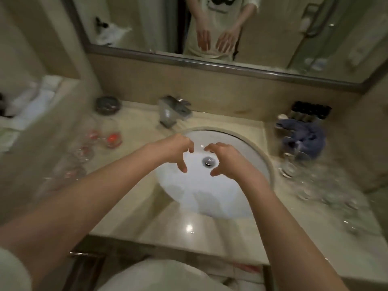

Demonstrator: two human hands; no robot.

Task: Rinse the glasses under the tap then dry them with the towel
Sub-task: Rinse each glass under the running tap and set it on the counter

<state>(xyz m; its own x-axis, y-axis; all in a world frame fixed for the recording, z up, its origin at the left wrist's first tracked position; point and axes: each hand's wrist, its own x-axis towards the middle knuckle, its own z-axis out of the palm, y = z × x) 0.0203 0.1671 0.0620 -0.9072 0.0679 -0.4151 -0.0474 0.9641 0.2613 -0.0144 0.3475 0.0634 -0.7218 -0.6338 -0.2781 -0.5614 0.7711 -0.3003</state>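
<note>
Glasses (98, 141) with red marks stand blurred on the counter (134, 122) at left, probably awaiting rinsing. Over the sink (210, 196), below the tap (172, 111), our left hand (176, 149) and right hand (225, 159) hover loosely curled, holding nothing. Clear glasses (310, 185) crowd the right, near the blue towel (304, 137).

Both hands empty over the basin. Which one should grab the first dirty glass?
Likely left. The left hand hovers empty over the sink, nearer the red-stained glasses on the left counter. The right hand sits closer to the clear glasses and blue towel.
</note>
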